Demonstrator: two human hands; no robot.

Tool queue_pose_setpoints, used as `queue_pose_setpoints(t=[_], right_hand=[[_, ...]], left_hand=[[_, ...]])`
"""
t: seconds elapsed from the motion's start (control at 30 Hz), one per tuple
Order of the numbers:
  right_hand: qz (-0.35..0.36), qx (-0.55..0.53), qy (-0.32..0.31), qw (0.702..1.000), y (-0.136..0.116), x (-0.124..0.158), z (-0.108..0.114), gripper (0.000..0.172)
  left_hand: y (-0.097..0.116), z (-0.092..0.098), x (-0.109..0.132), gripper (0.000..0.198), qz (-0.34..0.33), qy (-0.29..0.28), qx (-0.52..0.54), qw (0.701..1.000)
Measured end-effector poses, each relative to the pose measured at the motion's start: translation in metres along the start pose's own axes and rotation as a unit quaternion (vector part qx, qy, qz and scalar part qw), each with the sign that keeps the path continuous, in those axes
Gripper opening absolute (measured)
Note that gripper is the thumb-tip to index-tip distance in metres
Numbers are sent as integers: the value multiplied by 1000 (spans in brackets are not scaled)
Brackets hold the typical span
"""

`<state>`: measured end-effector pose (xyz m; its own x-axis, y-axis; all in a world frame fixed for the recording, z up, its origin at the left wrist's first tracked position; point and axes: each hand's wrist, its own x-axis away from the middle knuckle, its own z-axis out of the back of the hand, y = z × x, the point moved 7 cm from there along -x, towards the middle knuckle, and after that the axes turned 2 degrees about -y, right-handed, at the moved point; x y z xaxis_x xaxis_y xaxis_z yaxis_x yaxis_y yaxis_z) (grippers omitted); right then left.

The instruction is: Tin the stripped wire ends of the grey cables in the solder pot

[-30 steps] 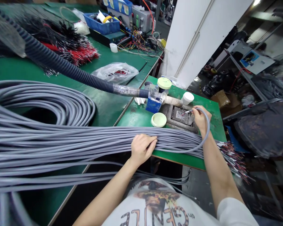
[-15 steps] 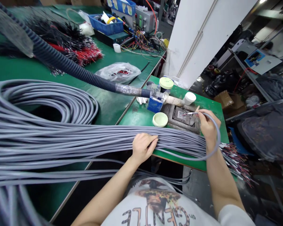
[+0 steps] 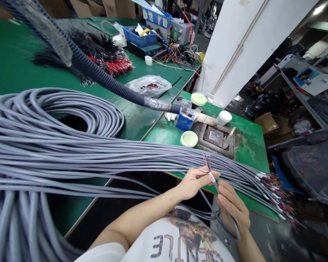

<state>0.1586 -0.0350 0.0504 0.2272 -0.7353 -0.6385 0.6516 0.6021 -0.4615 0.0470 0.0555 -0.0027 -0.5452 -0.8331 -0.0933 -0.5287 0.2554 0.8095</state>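
Note:
My left hand [image 3: 194, 181] and my right hand [image 3: 231, 203] both pinch the same single grey cable [image 3: 218, 189] near its stripped end, in front of my chest. Its thin coloured wires [image 3: 206, 162] fan upward between the two hands. A thick bundle of grey cables [image 3: 98, 160] lies across the green bench just behind my hands, their stripped ends [image 3: 273, 189] hanging off to the right. Beyond the bundle sits a grey metal solder pot [image 3: 216, 137] with a spatula leaning on its rim.
A black corrugated hose [image 3: 106, 82] runs down to a blue block [image 3: 184, 122] beside the pot. White jars [image 3: 224, 117] and lids [image 3: 189, 138] stand around it. Red and black wire bunches [image 3: 106, 60], a plastic bag [image 3: 149, 85] and a blue bin [image 3: 149, 34] lie farther back. A white pillar [image 3: 235, 47] stands right.
My right hand pulled the cable end back from the solder pot toward my chest. My left hand left the bundle and took hold of that same cable end.

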Motion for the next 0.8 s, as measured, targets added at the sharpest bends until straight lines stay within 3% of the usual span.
queue_pose_setpoints(t=[0.13, 0.23, 0.33, 0.53, 0.67, 0.8], right_hand=[[-63, 0, -52, 997, 21, 17, 9, 61], [-168, -7, -76, 983, 37, 15, 19, 41], [-239, -77, -150, 956, 39, 7, 16, 19], [-278, -58, -235, 930, 31, 0, 3, 29], [-258, -66, -238, 934, 24, 6, 0, 34], [-239, -96, -251, 933, 10, 20, 1, 30]], left_hand=[[11, -9, 7, 36, -32, -56, -87, 994], [12, -16, 8, 35, -46, -82, -148, 985], [10, -21, 7, 32, -59, -89, -202, 973], [6, -27, 6, 28, -62, -94, -223, 968], [-8, -26, 5, 30, -1, -84, -128, 988], [-31, -39, 10, 41, 82, -97, -57, 990]])
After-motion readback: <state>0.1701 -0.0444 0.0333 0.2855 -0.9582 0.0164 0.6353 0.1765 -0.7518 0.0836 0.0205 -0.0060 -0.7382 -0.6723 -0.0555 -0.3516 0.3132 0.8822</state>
